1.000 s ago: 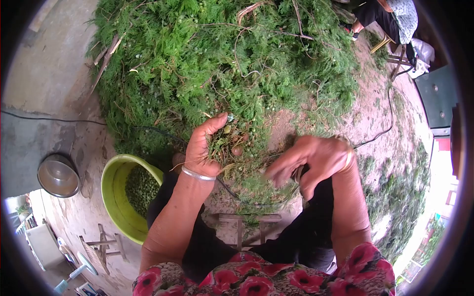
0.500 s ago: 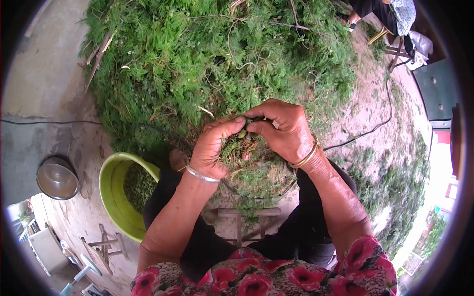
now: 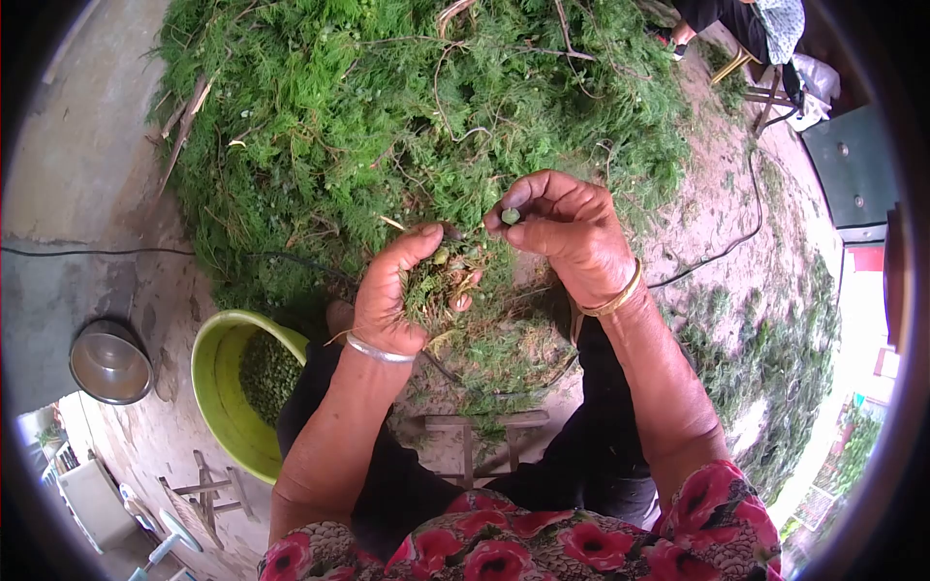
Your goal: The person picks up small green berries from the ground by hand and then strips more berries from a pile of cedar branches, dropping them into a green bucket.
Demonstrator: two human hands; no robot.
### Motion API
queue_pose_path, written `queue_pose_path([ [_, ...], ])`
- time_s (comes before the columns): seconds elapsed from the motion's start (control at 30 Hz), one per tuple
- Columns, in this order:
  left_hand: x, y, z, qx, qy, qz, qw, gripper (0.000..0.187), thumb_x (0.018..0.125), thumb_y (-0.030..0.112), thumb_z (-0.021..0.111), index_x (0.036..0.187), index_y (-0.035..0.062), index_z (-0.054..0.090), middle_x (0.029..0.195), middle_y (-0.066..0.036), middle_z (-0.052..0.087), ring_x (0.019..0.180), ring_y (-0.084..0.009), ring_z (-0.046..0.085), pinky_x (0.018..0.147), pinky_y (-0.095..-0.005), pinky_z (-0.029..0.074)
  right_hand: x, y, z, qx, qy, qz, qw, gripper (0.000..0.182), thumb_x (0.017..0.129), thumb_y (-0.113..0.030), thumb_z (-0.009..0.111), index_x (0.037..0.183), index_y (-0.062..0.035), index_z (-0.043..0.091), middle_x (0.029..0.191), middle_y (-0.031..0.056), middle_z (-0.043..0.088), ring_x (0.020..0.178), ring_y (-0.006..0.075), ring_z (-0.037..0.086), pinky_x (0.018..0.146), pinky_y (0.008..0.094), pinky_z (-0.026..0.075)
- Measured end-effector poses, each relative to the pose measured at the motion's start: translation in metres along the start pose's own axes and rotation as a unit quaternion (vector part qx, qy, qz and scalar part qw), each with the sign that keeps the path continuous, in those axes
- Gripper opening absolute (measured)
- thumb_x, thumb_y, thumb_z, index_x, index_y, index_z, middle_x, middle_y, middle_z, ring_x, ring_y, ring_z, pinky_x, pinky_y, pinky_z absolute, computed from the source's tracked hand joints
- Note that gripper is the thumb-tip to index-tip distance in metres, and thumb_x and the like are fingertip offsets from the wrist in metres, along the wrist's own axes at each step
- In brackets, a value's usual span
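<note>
— Since half a second back, the right hand (image 3: 567,232) has lifted up and away from the left hand (image 3: 392,290); they were pressed together over the sprigs, and now there is a gap between them.

— What is the right hand carrying?

— One small green seed (image 3: 510,215), pinched between thumb and fingertips; that grip is clamped on it. It sits just above and to the right of the bunch.

— And the left?

— Its grip is curled shut around a bunch of sprigs (image 3: 441,281), palm turned toward the right hand, thumb on top. Several brownish and green seed cones show among the sprigs. A silver bangle (image 3: 373,351) rings that wrist, a gold bangle (image 3: 610,302) the other.

— Where does all this sit?

— Just in front of the big heap of green branches (image 3: 387,107) on the dirt ground (image 3: 717,223). Below the hands are the person's dark trousers and a red flowered top.

— Anything to the side?

— A yellow-green basin (image 3: 218,387) stands on the ground near the left forearm, with a layer of green seeds (image 3: 266,373) in it. Further left lies a metal bowl (image 3: 108,363). A black cable (image 3: 727,247) runs across the dirt on the right, and another person sits at the top right edge, well apart.
</note>
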State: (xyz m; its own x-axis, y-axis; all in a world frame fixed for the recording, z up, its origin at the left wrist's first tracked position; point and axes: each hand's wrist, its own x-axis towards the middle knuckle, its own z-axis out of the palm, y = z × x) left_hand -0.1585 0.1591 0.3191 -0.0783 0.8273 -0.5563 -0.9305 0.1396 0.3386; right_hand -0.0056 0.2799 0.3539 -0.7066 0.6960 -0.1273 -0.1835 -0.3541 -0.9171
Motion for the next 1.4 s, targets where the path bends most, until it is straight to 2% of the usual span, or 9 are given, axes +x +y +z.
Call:
queue_pose_path([
  [0.23,0.0,0.002,0.001,-0.011,-0.012,0.012,1.0,0.033,0.091,0.029,0.054,0.105,-0.0008,0.061,0.091,-0.019,0.066,0.073,-0.0307,0.064,0.045,-0.0321,0.051,0.0,-0.015,-0.002,-0.127,0.091,-0.011,0.988,0.013,0.08,0.002,0.06,0.093,0.0052,0.061,0.08,0.0088,0.067,0.075,0.0138,0.064,0.068,0.0234,0.051],
  [0.33,-0.002,0.003,0.007,-0.006,-0.029,0.017,0.999,0.031,0.091,0.029,0.055,0.102,0.0014,0.061,0.087,-0.016,0.067,0.071,-0.0279,0.065,0.047,-0.0315,0.052,-0.002,-0.018,-0.002,0.086,0.063,0.131,0.986,0.012,0.082,-0.001,0.061,0.092,0.0059,0.061,0.079,0.0085,0.066,0.07,0.0126,0.064,0.062,0.0219,0.05],
  [0.5,-0.004,0.001,0.014,0.014,-0.053,0.026,0.998,0.026,0.09,0.027,0.056,0.099,0.0035,0.061,0.083,-0.012,0.067,0.066,-0.024,0.067,0.048,-0.031,0.053,-0.008,0.0,0.008,-0.217,-0.039,-0.045,0.974,0.01,0.082,-0.001,0.061,0.089,0.0055,0.062,0.079,0.0091,0.066,0.06,0.0092,0.061,0.052,0.0211,0.046],
  [0.63,-0.003,0.0,0.011,0.004,-0.037,0.012,0.999,0.024,0.09,0.027,0.056,0.097,0.0038,0.06,0.082,-0.011,0.067,0.065,-0.0229,0.066,0.048,-0.0313,0.052,-0.011,0.003,0.009,-0.421,-0.034,-0.097,0.901,0.016,0.074,-0.004,0.066,0.089,-0.0014,0.066,0.077,0.0116,0.065,0.067,0.0209,0.063,0.062,0.0322,0.051],
  [0.8,-0.002,-0.002,0.009,-0.012,-0.017,-0.002,1.0,0.023,0.09,0.027,0.056,0.096,0.0047,0.059,0.082,-0.011,0.066,0.065,-0.0232,0.066,0.047,-0.031,0.053,-0.01,-0.002,0.009,-0.458,-0.072,-0.129,0.877,0.015,0.074,-0.007,0.067,0.088,-0.0015,0.066,0.078,0.013,0.065,0.07,0.0221,0.063,0.064,0.033,0.051],
  [0.93,-0.002,0.0,0.009,0.007,-0.032,0.0,0.999,0.025,0.091,0.027,0.056,0.097,0.0032,0.06,0.084,-0.014,0.067,0.067,-0.0242,0.067,0.048,-0.0304,0.054,-0.005,-0.001,0.002,-0.116,-0.01,0.065,0.991,0.016,0.08,-0.004,0.062,0.093,0.0049,0.062,0.08,0.0121,0.066,0.066,0.0147,0.061,0.058,0.0261,0.048],
  [1.0,-0.002,0.001,0.009,0.002,-0.044,0.0,0.999,0.028,0.091,0.027,0.055,0.099,0.0011,0.061,0.087,-0.016,0.068,0.069,-0.0246,0.067,0.049,-0.0301,0.054,-0.002,-0.004,-0.003,0.107,0.048,0.135,0.984,0.015,0.085,-0.002,0.053,0.097,0.0062,0.058,0.081,0.0133,0.062,0.063,0.0135,0.055,0.051,0.0221,0.039],
  [1.13,-0.004,0.003,0.011,0.0,-0.054,-0.009,0.999,0.028,0.091,0.026,0.054,0.099,0.0,0.061,0.087,-0.017,0.068,0.068,-0.0239,0.067,0.049,-0.0297,0.054,-0.002,-0.011,0.0,0.176,0.034,0.139,0.974,0.017,0.087,-0.008,0.055,0.098,0.0037,0.059,0.08,0.0111,0.062,0.06,0.0118,0.053,0.051,0.0218,0.039],
  [1.4,-0.001,-0.007,0.004,0.093,-0.056,-0.011,0.994,0.027,0.092,0.021,0.051,0.103,-0.0028,0.058,0.085,-0.015,0.066,0.067,-0.0242,0.068,0.055,-0.0327,0.058,-0.006,0.003,0.008,-0.342,-0.023,-0.029,0.939,0.021,0.073,-0.008,0.077,0.092,-0.003,0.07,0.072,0.0016,0.065,0.064,0.0048,0.057,0.055,0.0215,0.044],
])
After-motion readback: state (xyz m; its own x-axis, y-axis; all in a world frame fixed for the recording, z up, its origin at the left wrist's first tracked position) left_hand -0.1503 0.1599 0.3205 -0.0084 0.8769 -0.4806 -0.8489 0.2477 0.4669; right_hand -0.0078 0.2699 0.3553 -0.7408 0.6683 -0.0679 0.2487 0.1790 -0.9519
